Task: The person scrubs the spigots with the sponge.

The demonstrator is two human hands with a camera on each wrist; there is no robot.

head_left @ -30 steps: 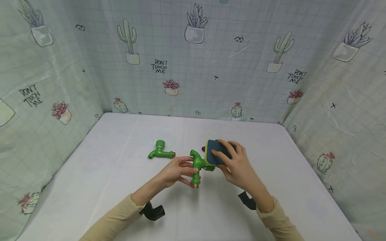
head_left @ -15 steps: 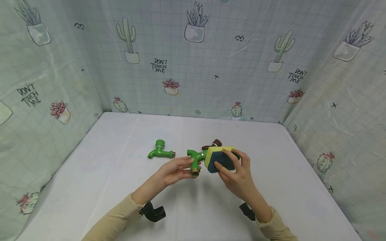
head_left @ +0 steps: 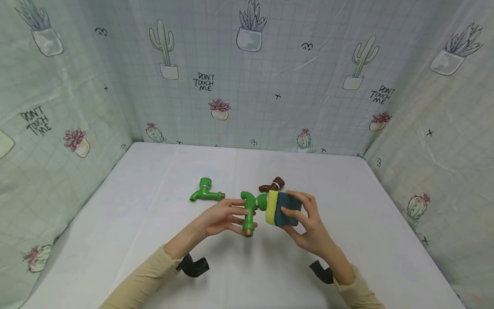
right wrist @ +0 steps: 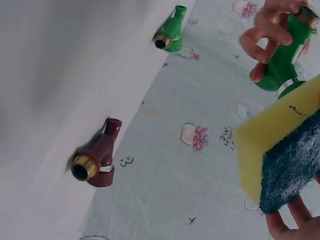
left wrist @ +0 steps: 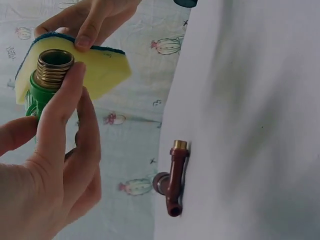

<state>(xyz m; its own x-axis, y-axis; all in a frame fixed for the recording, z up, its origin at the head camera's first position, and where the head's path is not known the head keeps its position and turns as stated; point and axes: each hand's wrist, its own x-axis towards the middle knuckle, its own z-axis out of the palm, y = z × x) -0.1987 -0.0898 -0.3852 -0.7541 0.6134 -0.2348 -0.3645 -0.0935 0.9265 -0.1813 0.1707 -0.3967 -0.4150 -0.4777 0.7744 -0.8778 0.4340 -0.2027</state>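
A green tap (head_left: 248, 214) with a brass threaded end hangs above the table, gripped between the thumb and fingers of my left hand (head_left: 221, 217). Its round green knob faces right. My right hand (head_left: 311, 224) pinches a sponge (head_left: 286, 209), yellow with a dark blue scouring side, and the sponge's yellow face is against or right beside the knob. In the left wrist view the threaded end (left wrist: 54, 70) points up in front of the yellow foam. The right wrist view shows the scouring side (right wrist: 290, 160) toward the right fingers.
Another green tap (head_left: 206, 191) lies on the white table (head_left: 162, 180) at the back left. A brown tap (head_left: 273, 185) lies behind the sponge. Dark curved pieces (head_left: 194, 266) show beneath both forearms. Cactus-print cloth (head_left: 278, 73) walls the table's back and sides.
The sponge turned, so its yellow side now faces the tap's knob, and it shifted slightly right. The held tap tilted toward me and back to hanging lengthwise. The brown tap came into fuller view.
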